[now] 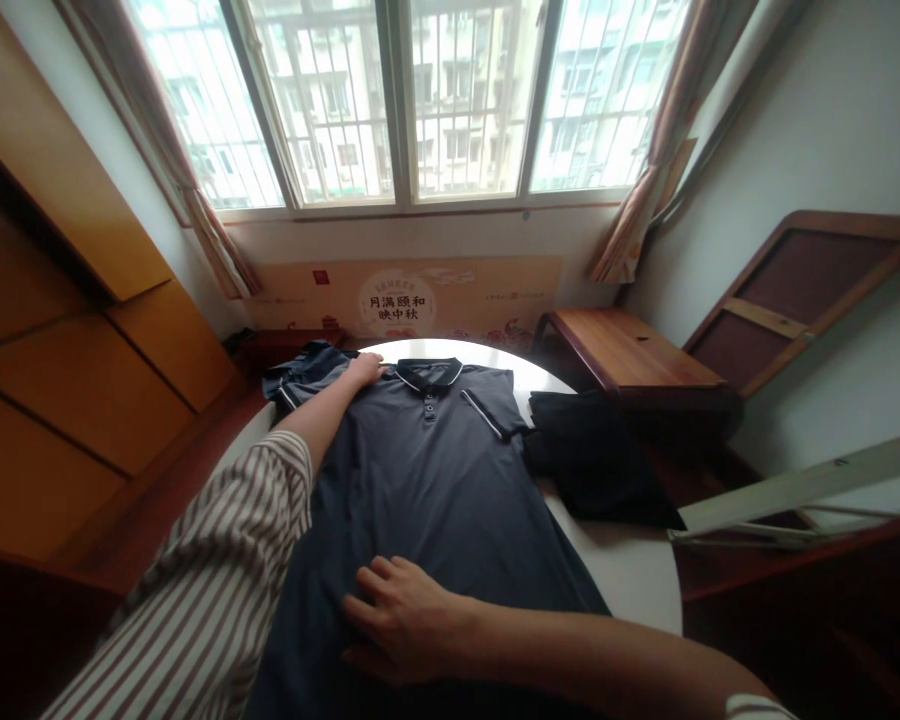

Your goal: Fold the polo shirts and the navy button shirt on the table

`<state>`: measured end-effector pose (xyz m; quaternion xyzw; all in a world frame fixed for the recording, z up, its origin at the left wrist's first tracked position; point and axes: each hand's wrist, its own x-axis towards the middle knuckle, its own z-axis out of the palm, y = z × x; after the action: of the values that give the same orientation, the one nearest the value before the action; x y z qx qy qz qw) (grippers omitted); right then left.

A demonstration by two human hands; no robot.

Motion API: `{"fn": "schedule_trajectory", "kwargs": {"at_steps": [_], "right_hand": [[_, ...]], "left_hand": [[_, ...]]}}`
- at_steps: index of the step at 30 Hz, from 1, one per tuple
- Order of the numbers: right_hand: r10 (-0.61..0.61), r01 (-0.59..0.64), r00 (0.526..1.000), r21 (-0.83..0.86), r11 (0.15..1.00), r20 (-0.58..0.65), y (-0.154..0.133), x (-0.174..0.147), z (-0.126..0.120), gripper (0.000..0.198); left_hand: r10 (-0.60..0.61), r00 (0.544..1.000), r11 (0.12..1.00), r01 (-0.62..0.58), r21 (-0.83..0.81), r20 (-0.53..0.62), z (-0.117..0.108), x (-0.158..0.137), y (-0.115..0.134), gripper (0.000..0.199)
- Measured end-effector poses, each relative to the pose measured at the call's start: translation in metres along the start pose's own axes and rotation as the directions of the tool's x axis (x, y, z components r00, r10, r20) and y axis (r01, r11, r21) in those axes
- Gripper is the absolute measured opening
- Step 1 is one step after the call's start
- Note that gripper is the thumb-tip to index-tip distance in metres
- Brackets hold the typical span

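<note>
1. Polo shirt (439, 490), dark blue-grey, spread front up, collar (429, 376) away from the wearer. Right hand (412, 615) is palm down over its lower body; fingers (371, 582) half open, loosely bent, no pinched cloth visible. Light contact or slight clearance: cannot tell.

2. Left hand (365, 370) is at the shirt's upper left, beside the collar. Fingers bent over the shoulder edge; cannot tell how far they are closed or whether cloth is gripped.

3. Risk, judged: if the right fingers press and slide, the loose creases in the shirt's body could bunch. If the left fingers drag, the shoulder could pull askew and twist the collar.

4. Risk, judged: folded dark cloth (592, 455) lies against the shirt's right side, one corner reaching the rim of the surface (634, 575). A sideways tug on the shirt, or a knock from the right forearm (570, 650), might shift it off.

5. Risk, judged: dark blue garment (307, 366) lies beside the shirt's upper left sleeve; similar tones, so the wrong layer could be caught.

6. Hidden: part of the shirt's left side, behind the left arm and striped sleeve (225, 530). Right palm unseen. Shirt's hem not visible: shadow, right forearm and the view's lower edge intervene.
</note>
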<state>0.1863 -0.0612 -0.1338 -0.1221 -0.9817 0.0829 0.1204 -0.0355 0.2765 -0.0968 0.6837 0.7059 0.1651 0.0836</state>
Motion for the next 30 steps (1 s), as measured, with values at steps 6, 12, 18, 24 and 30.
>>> {"fn": "schedule_trajectory", "kwargs": {"at_steps": [6, 12, 18, 24, 30], "right_hand": [[-0.003, 0.003, 0.999, -0.003, 1.000, -0.037, 0.000, -0.003, 0.016, 0.038], [-0.013, 0.013, 0.999, 0.009, 1.000, -0.045, -0.001, -0.004, 0.011, 0.039], [-0.004, 0.005, 0.999, 0.024, 1.000, -0.035, -0.001, -0.004, 0.010, 0.038], [0.005, -0.005, 1.000, 0.020, 1.000, -0.006, -0.001, -0.002, 0.006, 0.033], [0.000, 0.000, 1.000, 0.018, 1.000, -0.006, -0.001, -0.003, 0.003, 0.032]], "left_hand": [[-0.060, 0.998, 0.998, 0.060, 0.033, 0.007, 0.001, 0.019, -0.010, 0.016], [-0.131, 0.991, 0.988, 0.133, 0.072, -0.030, 0.001, 0.029, -0.016, 0.019], [-0.119, 0.985, 0.985, 0.132, 0.107, -0.123, -0.011, 0.010, -0.013, 0.031], [-0.187, 0.967, 0.956, 0.220, 0.195, -0.172, -0.058, -0.049, -0.062, 0.035], [-0.365, 0.930, 0.924, 0.357, 0.137, 0.035, -0.089, -0.088, -0.103, 0.034]]}}
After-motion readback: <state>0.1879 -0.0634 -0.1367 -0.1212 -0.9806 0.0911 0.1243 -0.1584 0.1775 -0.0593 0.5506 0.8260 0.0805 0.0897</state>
